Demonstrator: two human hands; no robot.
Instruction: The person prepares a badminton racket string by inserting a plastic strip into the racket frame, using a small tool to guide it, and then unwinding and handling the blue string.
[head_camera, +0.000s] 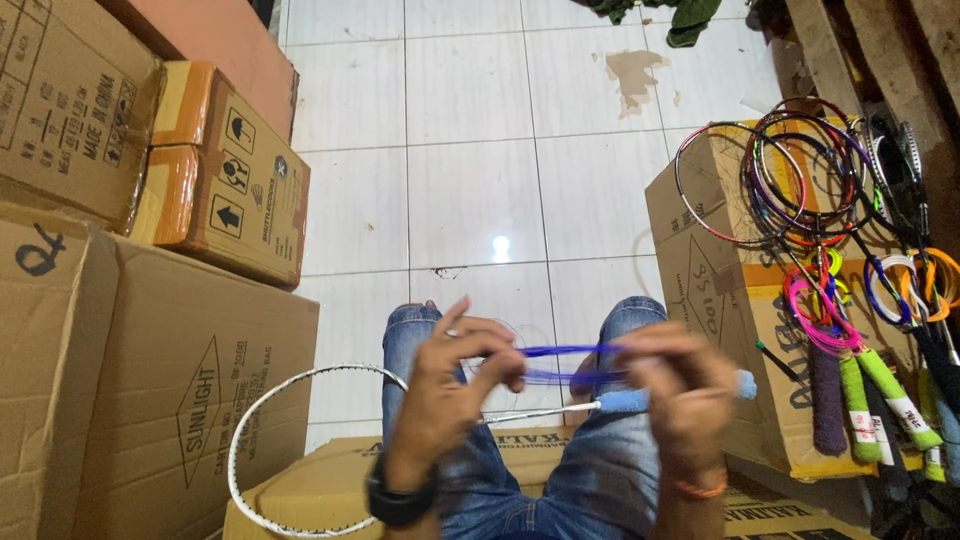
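both hands pinch a blue string (565, 362) stretched between them: left hand (452, 380), right hand (680, 385). a white racket (300, 385) lies across the knees, cartons (190, 390) beside.

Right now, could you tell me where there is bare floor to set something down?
The white tiled floor lies bare between the stacked cartons and the racket-topped box. The right side is crowded with leaning rackets.

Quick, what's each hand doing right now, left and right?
Left hand: fingers pinched shut on the blue string.
Right hand: closed on the other end of the same string, above the racket's blue grip.
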